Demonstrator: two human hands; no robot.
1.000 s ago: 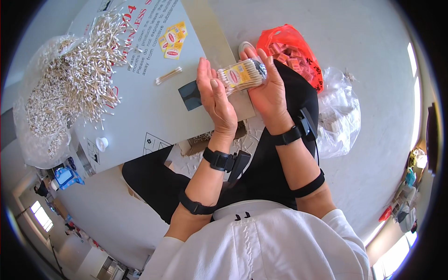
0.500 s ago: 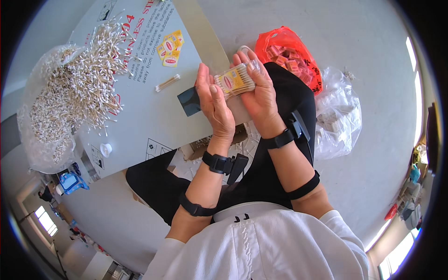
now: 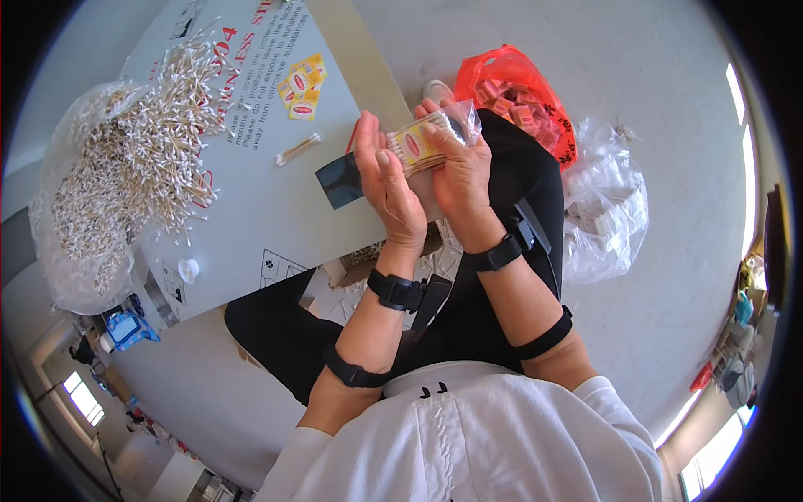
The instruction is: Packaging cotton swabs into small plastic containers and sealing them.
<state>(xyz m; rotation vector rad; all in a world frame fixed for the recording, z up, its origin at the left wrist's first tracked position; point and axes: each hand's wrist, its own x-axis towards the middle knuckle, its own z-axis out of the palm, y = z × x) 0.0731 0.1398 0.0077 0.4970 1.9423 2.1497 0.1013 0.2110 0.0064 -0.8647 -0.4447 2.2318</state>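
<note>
Between my two hands lies a pack of cotton swabs (image 3: 411,149), with a yellow card showing on its upper face. A loose clear plastic end sticks out at its right. My left hand (image 3: 391,192) supports the pack's left end, fingers long and partly curved against it. My right hand (image 3: 465,177) wraps the right part, its thumb on top and its other fingers mostly hidden beneath. Close by on the table (image 3: 251,197) are a few loose cotton swabs (image 3: 299,150), several yellow cards (image 3: 303,87) and a dark flat piece (image 3: 336,181) at the edge.
A big heap of cotton swabs (image 3: 138,171) spills from a clear bag at the table's left. A small white cap (image 3: 189,270) lies nearer. Right of my legs stand a red bag (image 3: 485,65) of pink packs and a clear bag (image 3: 609,209) with white contents.
The pack has shifted slightly right within my hands. Its loose plastic end now stands out past my right fingers, and my right thumb has moved left over the pack.
</note>
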